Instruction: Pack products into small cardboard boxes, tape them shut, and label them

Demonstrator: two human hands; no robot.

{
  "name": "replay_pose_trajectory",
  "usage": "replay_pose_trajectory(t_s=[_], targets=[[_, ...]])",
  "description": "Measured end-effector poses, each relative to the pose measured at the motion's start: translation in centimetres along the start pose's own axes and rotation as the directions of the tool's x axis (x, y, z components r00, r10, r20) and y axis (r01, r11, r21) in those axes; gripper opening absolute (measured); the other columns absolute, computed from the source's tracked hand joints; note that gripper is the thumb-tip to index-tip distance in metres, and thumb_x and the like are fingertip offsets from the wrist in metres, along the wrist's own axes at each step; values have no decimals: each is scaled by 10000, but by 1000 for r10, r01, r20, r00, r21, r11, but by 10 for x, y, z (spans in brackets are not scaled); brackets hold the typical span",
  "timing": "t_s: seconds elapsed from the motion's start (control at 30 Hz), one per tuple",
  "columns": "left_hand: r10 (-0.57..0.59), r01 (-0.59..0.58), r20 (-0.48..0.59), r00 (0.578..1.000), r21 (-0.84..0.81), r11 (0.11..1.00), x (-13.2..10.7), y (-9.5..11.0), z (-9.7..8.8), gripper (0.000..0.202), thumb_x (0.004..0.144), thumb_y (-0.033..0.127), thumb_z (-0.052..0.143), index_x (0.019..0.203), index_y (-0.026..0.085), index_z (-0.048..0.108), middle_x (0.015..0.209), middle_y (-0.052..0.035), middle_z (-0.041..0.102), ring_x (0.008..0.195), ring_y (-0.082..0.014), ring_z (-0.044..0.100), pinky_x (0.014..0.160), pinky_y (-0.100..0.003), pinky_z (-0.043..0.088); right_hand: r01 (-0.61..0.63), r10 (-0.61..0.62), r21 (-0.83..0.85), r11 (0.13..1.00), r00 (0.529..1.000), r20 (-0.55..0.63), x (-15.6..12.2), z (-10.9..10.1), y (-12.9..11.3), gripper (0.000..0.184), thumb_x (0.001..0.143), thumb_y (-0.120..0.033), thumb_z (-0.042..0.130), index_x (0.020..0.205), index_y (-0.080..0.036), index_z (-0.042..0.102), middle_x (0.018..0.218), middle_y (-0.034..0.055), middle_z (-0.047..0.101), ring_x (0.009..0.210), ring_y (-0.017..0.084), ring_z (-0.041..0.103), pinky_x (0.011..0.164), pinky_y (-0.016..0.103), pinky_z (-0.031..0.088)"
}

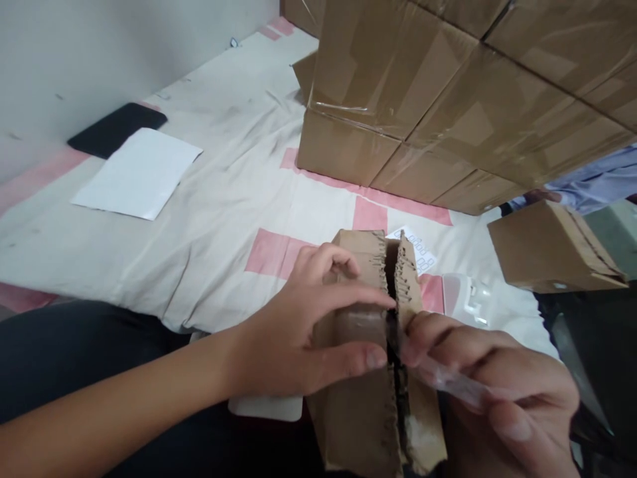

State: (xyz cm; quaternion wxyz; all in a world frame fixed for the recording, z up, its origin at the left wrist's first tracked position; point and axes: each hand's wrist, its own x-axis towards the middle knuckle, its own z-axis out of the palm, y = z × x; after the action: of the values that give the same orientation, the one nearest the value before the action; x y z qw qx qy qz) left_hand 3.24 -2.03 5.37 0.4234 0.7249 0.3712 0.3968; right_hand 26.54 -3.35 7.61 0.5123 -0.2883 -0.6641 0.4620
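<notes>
A small cardboard box (355, 411) stands in front of me, its two ragged-edged top flaps nearly meeting along a dark gap. My left hand (318, 325) lies over the left flap with its fingers spread, index fingertip and thumb close to the gap. On the other side, my right hand (502, 378) pinches a strip of clear tape (452, 382). The strip stretches from those fingers toward the gap, and a shiny band of tape lies on the left flap beneath my left hand.
Taped cardboard boxes (398, 93) are stacked at the back right. Another person's sleeve (592, 179) shows beside a second open box (542, 245). A white tape dispenser (465, 299) and a printed sheet (415, 245) sit beyond my box. White paper (142, 172) and a black flat object (117, 129) lie left.
</notes>
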Motion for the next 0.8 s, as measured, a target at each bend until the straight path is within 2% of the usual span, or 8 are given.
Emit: replay_pose_trajectory(t_s=[0.17,0.3,0.37,0.47,0.5,0.57,0.67,0.8], targets=[[15,-17,30,999,76,997,-2,3,0,464,847,555,751,1277,403,671,1451,-78,421,1486,-342,307,1212,-581,364,3,-2,23,1000,1000,-10,2,7,-4,150,882,-333,705,774,-228,702,700,34,690,639,240,644,640,429,521],[27,-32,50,998,106,994,-3,5,2,584,838,573,752,1381,416,607,1547,-77,390,1501,-373,306,1205,-614,375,-19,21,56,998,999,-30,0,12,-5,187,874,-362,727,744,-237,679,674,26,673,591,222,610,590,410,496],[42,-48,63,997,103,993,-3,6,3,577,839,560,757,1378,418,610,1562,-74,392,1505,-374,312,1205,-616,376,-16,17,78,997,1000,-16,0,14,-5,188,871,-365,730,744,-237,675,667,20,668,564,204,591,563,393,485],[39,-42,44,998,60,997,-3,7,5,332,858,518,753,1147,357,730,1492,-75,466,1497,-348,340,1211,-583,383,-6,6,78,997,1000,-10,0,15,-4,219,875,-373,730,726,-231,654,662,16,667,555,197,582,559,391,481],[30,-30,26,999,29,999,-3,8,5,238,867,497,750,1035,328,749,1438,-75,503,1483,-332,364,1207,-559,394,0,1,74,997,1000,-7,0,15,-4,214,874,-368,727,729,-229,653,674,17,673,560,198,586,563,393,479],[3,-3,-3,1000,-48,999,-4,9,5,181,850,454,780,893,285,732,1364,-71,536,1453,-306,403,1200,-515,410,-7,8,68,998,1000,-13,1,12,-4,172,869,-340,715,750,-227,662,708,22,689,582,205,603,576,396,469],[-26,26,1,1000,-153,988,-5,9,2,271,759,442,865,890,269,703,1381,-64,504,1443,-302,404,1200,-486,410,2,0,55,998,1000,-26,1,8,-3,113,879,-287,681,789,-219,687,729,30,704,596,210,606,592,399,453],[-38,39,12,999,-153,987,-4,8,1,135,916,365,709,848,252,683,1306,-42,541,1361,-246,471,1199,-460,381,-17,18,7,1000,991,-132,1,9,-3,89,887,-240,644,855,-220,725,755,39,718,626,218,585,655,428,457]])
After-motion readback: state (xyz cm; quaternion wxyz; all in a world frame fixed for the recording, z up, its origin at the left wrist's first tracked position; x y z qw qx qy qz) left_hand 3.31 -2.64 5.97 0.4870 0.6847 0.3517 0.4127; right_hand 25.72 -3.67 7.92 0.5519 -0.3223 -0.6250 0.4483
